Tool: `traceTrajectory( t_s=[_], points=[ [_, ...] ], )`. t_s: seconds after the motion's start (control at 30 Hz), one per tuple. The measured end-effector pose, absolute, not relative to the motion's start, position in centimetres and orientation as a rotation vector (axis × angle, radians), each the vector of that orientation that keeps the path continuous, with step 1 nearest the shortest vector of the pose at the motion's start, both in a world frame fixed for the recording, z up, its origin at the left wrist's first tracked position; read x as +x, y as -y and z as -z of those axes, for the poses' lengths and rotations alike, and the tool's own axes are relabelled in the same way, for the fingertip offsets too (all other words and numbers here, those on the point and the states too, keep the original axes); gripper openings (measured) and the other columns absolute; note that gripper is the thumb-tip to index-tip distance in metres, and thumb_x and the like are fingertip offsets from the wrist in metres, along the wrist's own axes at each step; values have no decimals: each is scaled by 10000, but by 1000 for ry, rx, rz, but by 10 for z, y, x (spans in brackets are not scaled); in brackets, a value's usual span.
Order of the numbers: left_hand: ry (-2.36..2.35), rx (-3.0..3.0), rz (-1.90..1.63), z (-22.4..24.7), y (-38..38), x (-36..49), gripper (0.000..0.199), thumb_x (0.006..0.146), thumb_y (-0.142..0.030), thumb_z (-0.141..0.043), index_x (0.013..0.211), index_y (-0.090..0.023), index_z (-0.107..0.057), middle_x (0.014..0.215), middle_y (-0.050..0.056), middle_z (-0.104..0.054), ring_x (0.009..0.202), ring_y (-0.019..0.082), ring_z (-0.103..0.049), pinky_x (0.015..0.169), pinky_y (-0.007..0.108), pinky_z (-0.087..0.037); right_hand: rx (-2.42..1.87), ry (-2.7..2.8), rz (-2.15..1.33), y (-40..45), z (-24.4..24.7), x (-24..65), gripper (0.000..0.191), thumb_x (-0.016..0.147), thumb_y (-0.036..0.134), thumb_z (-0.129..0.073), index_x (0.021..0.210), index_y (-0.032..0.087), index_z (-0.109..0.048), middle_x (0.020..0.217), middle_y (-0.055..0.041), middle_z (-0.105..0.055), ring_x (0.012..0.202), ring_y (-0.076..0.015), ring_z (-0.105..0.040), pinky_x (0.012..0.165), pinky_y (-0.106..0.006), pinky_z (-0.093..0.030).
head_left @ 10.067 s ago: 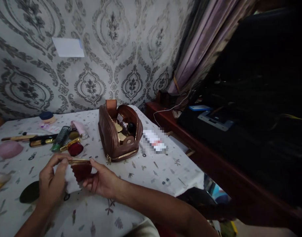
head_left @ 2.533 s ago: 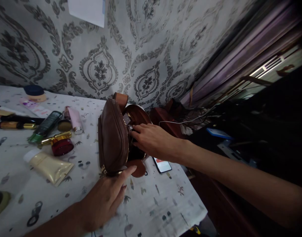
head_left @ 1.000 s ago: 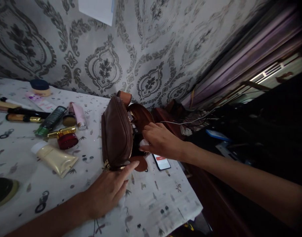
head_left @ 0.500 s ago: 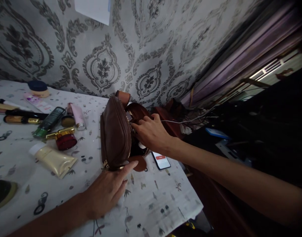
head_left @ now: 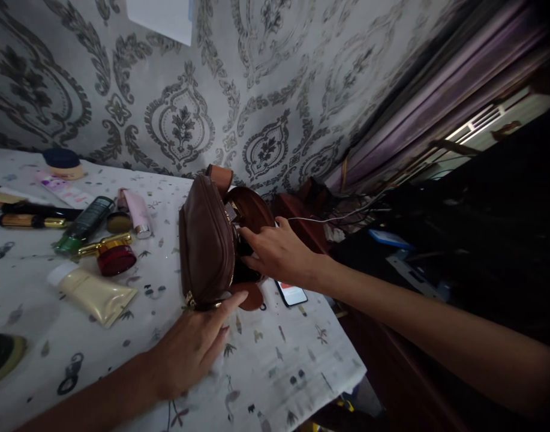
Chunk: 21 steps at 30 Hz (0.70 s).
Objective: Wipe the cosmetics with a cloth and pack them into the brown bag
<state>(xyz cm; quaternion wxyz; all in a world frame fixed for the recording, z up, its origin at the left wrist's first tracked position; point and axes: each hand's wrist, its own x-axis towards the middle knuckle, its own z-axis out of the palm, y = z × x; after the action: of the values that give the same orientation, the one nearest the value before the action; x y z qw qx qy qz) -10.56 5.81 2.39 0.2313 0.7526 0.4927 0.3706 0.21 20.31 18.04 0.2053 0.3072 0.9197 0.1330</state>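
Note:
A brown leather bag (head_left: 207,240) stands on the table, its zipped mouth open toward the right. My left hand (head_left: 191,342) is at the bag's near bottom corner, thumb against its edge and fingers partly hidden beneath it; whether it grips is unclear. At the opening is my right hand (head_left: 281,252), index finger and thumb apart, fingertips just inside the dark interior. Nothing shows between those fingers. A round brown leather flap (head_left: 250,296) lies by the left thumb. Beside the bag, partly beneath the right hand, rests a phone (head_left: 292,294) with a lit screen.
Left of the bag lie a cream tube (head_left: 95,294), a red jar (head_left: 117,259), a green bottle (head_left: 86,222), a pink tube (head_left: 137,213) and a blue-lidded jar (head_left: 63,163). A white cable (head_left: 319,220) runs behind the right hand. The table edge is at the right.
My right hand's index finger and thumb have spread apart, and a pale item near its fingers no longer shows. The view has shifted slightly; my left hand stays at the bag's corner.

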Motion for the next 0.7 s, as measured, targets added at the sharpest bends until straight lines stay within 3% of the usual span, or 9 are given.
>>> traceTrajectory(
  t_s=[0.17,0.33,0.53,0.7],
  points=[
    [-1353,2052,-972,-26,-58,-106,573,965,-144,-345,1525,-225,-257,1155,107,-709,930,202,-697,897,434,-570,887,-2536,-321,-201,-183,-1,429,955,338,-577,1307,112,-485,1000,-154,-741,1022,-334,-680,898,-444,-324],
    [-1345,2049,-1020,-25,-59,-106,599,958,-127,-361,1533,-249,-243,1193,95,-692,1000,197,-683,926,412,-558,907,-2511,-324,-199,-184,-4,437,951,324,-580,1312,106,-464,1028,-167,-739,1036,-332,-682,896,-433,-339],
    [-1344,2068,-998,-25,-58,-107,585,964,-140,-353,1532,-239,-252,1069,81,-722,886,190,-690,913,428,-561,909,-2494,-374,-203,-179,-5,450,959,340,-556,1301,67,-452,975,-177,-743,995,-345,-692,880,-444,-344],
    [-1365,2058,-980,-26,-59,-106,609,951,-129,-372,1537,-238,-244,1225,109,-690,1001,208,-692,927,421,-557,896,-2486,-388,-203,-181,-6,455,962,331,-561,1316,69,-447,1006,-181,-741,1009,-342,-690,881,-436,-349]
  ],
)
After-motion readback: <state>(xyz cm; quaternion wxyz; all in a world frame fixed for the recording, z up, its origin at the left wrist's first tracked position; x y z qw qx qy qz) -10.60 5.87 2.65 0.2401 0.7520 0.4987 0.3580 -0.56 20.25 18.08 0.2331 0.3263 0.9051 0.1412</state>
